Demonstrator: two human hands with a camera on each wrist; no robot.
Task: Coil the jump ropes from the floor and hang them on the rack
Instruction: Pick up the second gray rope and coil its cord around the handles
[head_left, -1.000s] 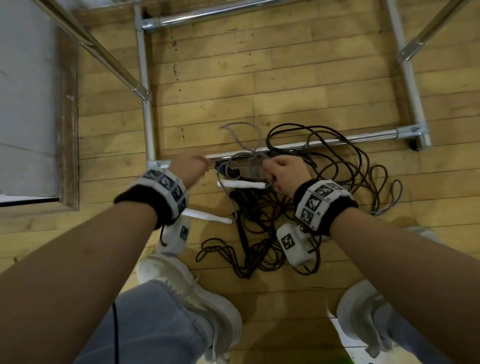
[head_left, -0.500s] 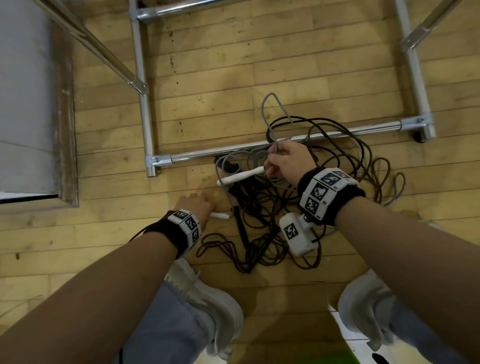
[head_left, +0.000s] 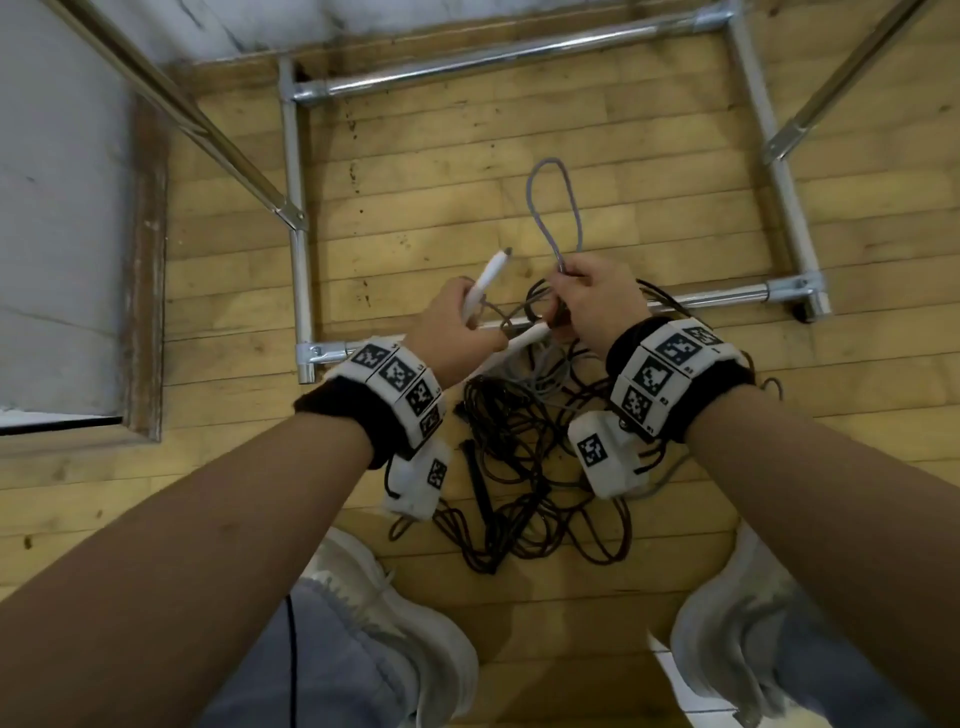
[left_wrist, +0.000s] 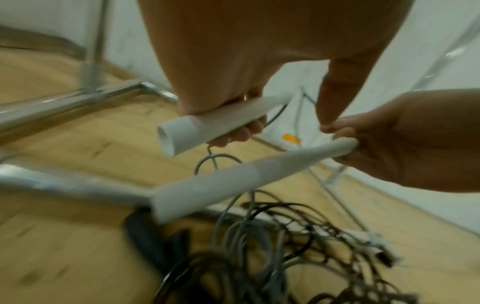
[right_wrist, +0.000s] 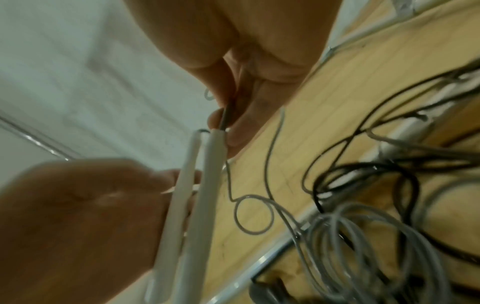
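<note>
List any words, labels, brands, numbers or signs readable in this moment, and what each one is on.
No readable words, brands or numbers.
White wristband on the left wrist: black-and-white square coded markers, no text; tiny characters beside them are too small to read.
White wristband on the right wrist: the same kind of markers; small edge characters too blurred to read.
White wrist camera boxes: one coded marker each, no text.
Small orange patch by the wall: blurred, nothing legible.

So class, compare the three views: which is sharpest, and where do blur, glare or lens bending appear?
Head view: sharpest; the rack tubes bow and show glare. Left wrist view: the white handle is fairly crisp, while the floor ropes smear. Right wrist view: softest, with the left hand blurred.
</note>
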